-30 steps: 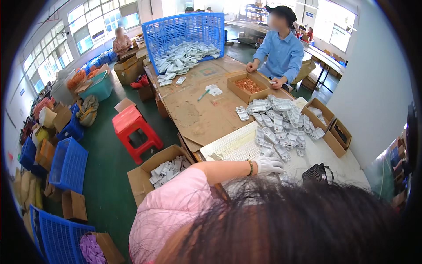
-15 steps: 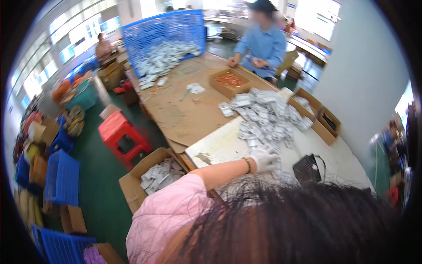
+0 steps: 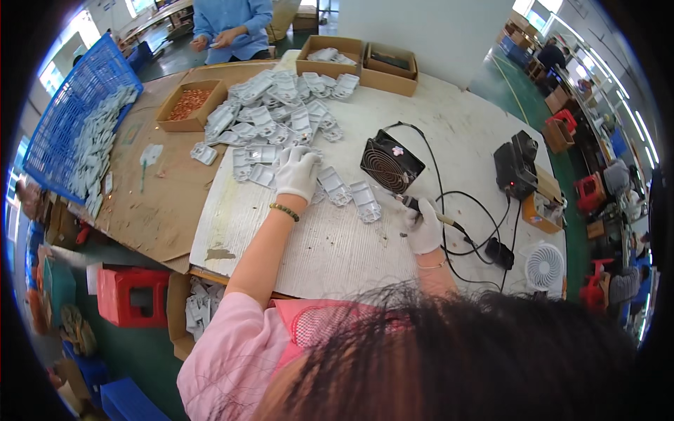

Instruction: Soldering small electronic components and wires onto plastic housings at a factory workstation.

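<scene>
My left hand (image 3: 298, 173), in a white glove, rests on several white plastic housings at the near edge of a heap (image 3: 270, 112). Its fingers are spread over them, and the fingertips are partly hidden among the pieces. To its right, one housing (image 3: 333, 186) and another housing (image 3: 365, 201) lie apart from the heap. My right hand (image 3: 423, 228), also gloved, is closed round a soldering iron (image 3: 411, 203). The iron points left, toward the nearest housing; whether the tip touches it I cannot tell.
A black fan (image 3: 393, 163) stands just beyond the iron. Cables (image 3: 455, 195) loop right toward a black power unit (image 3: 516, 165). A small white fan (image 3: 545, 266) sits at the right edge. Farther off are a box of copper-coloured parts (image 3: 189, 104), a blue crate (image 3: 74, 119) and a co-worker (image 3: 232, 28).
The view has swung to the right, bringing my right hand with the soldering iron into sight. My left hand stays at the housings, which now show as a row beside it.
</scene>
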Tool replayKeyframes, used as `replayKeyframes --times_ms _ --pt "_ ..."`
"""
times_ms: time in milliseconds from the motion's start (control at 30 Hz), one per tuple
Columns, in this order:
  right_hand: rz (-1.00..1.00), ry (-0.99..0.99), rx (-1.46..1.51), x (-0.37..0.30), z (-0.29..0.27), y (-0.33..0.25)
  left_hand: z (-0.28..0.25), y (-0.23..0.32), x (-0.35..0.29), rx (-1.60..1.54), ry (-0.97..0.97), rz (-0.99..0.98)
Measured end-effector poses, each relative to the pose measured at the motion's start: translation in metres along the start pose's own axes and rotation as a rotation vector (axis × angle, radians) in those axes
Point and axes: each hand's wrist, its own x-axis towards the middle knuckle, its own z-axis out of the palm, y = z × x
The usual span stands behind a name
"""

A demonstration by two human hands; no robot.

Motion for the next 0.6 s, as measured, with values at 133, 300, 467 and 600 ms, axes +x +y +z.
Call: replayKeyframes --times_ms 133,300,467,600 --pt "0.045 0.008 0.077 0.001 0.005 -0.001 -0.012 0.017 -0.011 -0.085 -0.083 0.203" --pt "0.188 0.051 0.267 0.000 0.009 -0.008 -0.009 -0.002 -0.016 -0.063 -0.058 0.207" --pt "-0.033 0.033 -0.104 0.003 0.006 -0.005 -0.014 0.030 -0.018 -0.078 -0.144 0.398" --pt "-0.018 0.010 -0.065 0.002 0.004 0.000 -0.013 0.044 -0.034 -0.167 -0.355 0.463"
